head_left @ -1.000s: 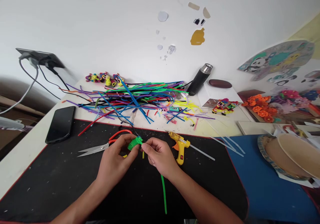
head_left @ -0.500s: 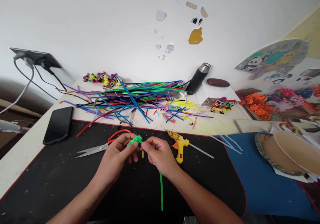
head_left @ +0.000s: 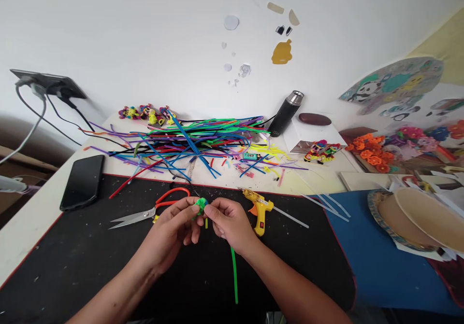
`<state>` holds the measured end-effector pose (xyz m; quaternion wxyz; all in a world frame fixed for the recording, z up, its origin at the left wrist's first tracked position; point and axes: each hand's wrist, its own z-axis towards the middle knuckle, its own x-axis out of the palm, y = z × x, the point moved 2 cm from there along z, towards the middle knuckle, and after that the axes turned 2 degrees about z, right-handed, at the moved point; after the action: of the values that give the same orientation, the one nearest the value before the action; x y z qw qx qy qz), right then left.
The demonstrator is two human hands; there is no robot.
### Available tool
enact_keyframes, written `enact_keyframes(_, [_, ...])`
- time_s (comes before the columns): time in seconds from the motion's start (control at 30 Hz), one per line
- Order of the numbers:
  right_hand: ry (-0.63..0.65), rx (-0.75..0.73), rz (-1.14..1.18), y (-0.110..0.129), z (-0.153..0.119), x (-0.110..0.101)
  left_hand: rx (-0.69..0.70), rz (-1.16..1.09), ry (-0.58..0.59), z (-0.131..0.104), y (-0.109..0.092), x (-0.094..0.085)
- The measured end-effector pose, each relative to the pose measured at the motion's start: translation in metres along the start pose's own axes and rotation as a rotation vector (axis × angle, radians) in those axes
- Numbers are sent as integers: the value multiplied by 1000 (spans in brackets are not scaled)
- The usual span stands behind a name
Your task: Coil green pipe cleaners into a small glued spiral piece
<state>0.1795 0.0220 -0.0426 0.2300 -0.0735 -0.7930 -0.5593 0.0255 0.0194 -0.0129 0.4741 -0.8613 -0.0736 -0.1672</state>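
Between thumb and fingers my left hand [head_left: 181, 220] pinches a small bundle of coiled green pipe cleaner [head_left: 200, 205], with a bit of blue showing on its right side. My right hand [head_left: 229, 220] is closed at the bundle's right edge, gripping a green pipe cleaner strand [head_left: 234, 275] whose long tail hangs below the hand. A short yellow-green piece [head_left: 206, 223] shows between the hands. Behind my left hand lie scissors [head_left: 148, 214] with orange handles. To the right of my right hand is a yellow glue gun [head_left: 259, 210] with a glue stick in its back.
A heap of colourful pipe cleaners [head_left: 195, 140] spreads along the wall. A phone [head_left: 82, 181] lies left on the black mat [head_left: 72, 266]. A black flask [head_left: 286, 114], a white box [head_left: 315, 133], small figures [head_left: 321, 151] and a round bowl [head_left: 431, 218] stand towards the right.
The green bundle has turned in my left fingers, its coiled end now facing me more. My left hand has rolled slightly; my right hand stays nearly in place.
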Motion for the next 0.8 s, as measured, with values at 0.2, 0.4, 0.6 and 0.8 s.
enact_keyframes(0.2, [-10,29,16,-3,0,-2,-21,-7,28,-5,-1,0])
enact_keyframes(0.4, [-5,27,52,-4,1,-2,-76,-34,46,-10,0,3])
enact_keyframes(0.6, [-2,39,68,-6,-1,-2,-100,-54,72,-11,0,3])
enact_keyframes(0.8, [4,28,44,-6,-5,-3,-136,-49,100,-13,2,-2])
